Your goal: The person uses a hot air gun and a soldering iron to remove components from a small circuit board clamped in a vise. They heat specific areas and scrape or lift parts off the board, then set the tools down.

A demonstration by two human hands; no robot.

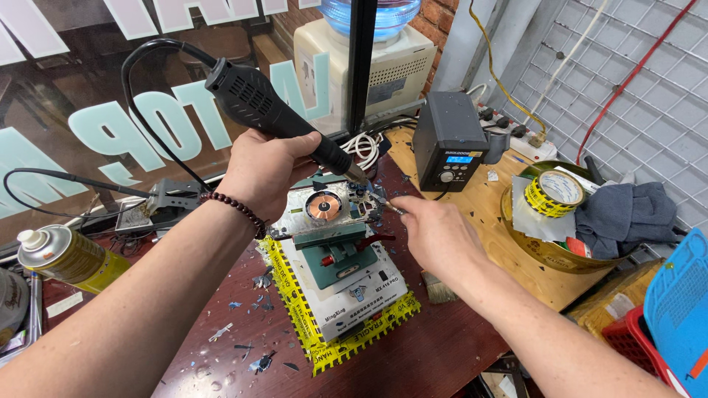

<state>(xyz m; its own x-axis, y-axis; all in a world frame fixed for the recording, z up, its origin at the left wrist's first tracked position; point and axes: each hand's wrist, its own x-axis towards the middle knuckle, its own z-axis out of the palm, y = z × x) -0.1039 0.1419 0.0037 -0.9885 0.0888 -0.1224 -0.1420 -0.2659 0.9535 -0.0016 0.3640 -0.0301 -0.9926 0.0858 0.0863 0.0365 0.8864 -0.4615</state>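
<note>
The dark red tabletop (442, 346) carries a white box edged in yellow-black tape (346, 302) near its middle. Left of the box stands a yellow spray can (66, 258); glass shards (254, 324) lie scattered just beside it. Right of the box lies a small brush (440, 289), with a wooden board (509, 250) beyond.

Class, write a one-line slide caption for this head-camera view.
Left hand aims a black hot-air gun at a clamped phone while the right hand works tweezers beside it.
</note>
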